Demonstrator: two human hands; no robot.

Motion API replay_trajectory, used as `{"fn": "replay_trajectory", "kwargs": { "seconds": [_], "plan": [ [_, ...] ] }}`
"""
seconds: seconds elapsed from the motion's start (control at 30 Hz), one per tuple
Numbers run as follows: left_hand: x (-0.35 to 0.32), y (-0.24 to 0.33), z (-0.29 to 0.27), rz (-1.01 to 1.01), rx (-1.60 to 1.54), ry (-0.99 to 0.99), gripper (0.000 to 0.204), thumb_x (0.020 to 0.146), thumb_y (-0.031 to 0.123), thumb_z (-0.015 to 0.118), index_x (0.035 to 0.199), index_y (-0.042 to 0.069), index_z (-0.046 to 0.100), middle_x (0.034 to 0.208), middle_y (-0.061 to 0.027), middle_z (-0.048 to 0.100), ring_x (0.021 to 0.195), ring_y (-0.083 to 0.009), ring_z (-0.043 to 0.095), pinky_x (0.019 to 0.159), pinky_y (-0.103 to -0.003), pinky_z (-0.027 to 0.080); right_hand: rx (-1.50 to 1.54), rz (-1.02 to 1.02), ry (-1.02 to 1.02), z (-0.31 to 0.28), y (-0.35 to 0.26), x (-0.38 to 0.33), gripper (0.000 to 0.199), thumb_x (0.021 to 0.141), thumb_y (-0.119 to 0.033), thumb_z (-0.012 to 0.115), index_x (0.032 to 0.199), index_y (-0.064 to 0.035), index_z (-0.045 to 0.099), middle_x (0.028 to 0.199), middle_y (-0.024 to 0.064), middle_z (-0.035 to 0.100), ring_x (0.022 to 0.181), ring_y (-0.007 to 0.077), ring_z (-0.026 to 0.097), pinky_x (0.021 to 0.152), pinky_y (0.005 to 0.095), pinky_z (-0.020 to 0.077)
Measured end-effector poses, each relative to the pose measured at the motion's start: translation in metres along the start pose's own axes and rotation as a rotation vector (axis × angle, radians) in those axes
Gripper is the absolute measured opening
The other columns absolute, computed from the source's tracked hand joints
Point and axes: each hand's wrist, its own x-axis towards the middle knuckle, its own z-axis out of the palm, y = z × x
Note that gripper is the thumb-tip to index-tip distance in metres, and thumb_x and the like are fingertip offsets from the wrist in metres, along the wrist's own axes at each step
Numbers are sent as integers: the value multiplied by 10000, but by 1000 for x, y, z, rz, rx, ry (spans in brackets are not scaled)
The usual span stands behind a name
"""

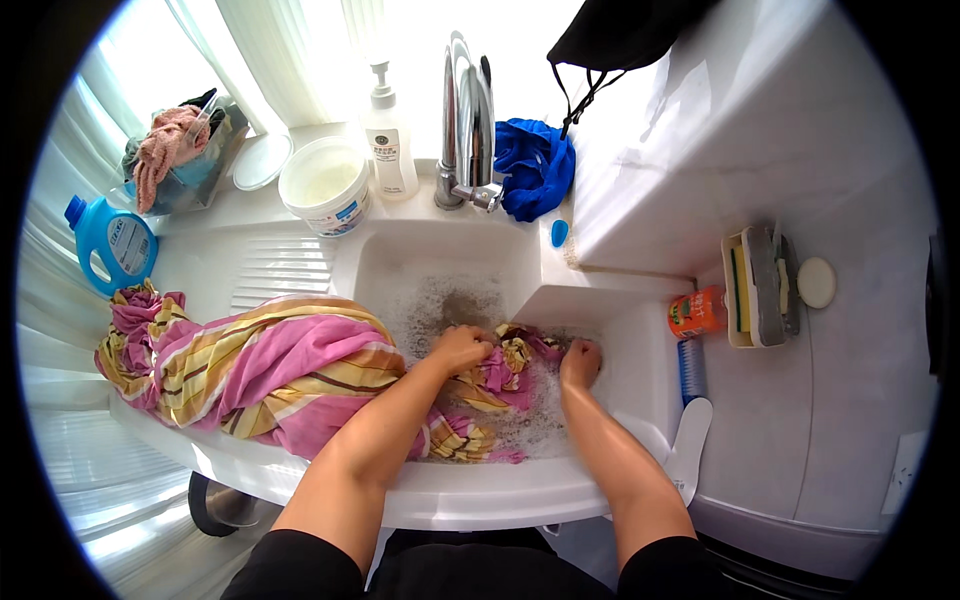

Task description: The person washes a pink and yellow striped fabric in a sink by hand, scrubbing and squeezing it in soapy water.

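Note:
A pink, yellow and brown striped cloth lies partly in grey, sudsy water in the white sink. Its wet end stretches between my two hands. My left hand is closed on the bunched fabric, knuckles up. At the other end of this stretch, near the sink's right wall, my right hand is curled into a fist around the cloth; its fingertips are hidden. The bulk of the fabric, a thick twisted roll, rests on the ribbed drainboard to the left.
Behind the sink stand a chrome faucet, a pump bottle, a white tub and a blue cloth. A blue detergent bottle is far left. On the right are an orange container, a brush and a sponge holder.

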Motion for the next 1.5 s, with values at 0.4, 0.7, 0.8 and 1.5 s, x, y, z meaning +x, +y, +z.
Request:
{"fn": "replay_trajectory", "kwargs": {
  "seconds": [0.4,0.7,0.8,1.5],
  "plan": [
    [-180,40,-46,332,-124,323,455,673,233,620,1084,38,606,1042,-156,552,999,-315,494,873,-432,401,-110,-668,-1042,-9,-88,-130,568,732,-297,715,1203,-14,570,1102,129,617,1035,237,563,928,353,421],
    [-148,39,21,285,161,257,761,849,546,516,1268,-80,411,1158,-268,502,1091,-423,467,926,-508,352,-504,-1227,-765,-48,-22,-142,943,624,-487,739,1357,-35,354,1306,225,362,1303,410,282,1093,541,199],
    [-110,26,33,277,113,306,523,877,454,507,1060,-35,550,946,-217,579,919,-409,525,788,-479,402,-604,-1208,-648,-23,-21,-123,950,595,-557,714,1313,-31,382,1277,224,368,1284,413,302,1087,553,203],
    [9,26,-20,-181,-7,-115,700,785,587,553,1142,-14,604,1185,-258,574,1115,-396,544,936,-448,432,-122,230,-364,7,49,21,634,839,-527,551,1182,6,555,1174,222,568,1081,351,548,900,419,431]
  ]
}}
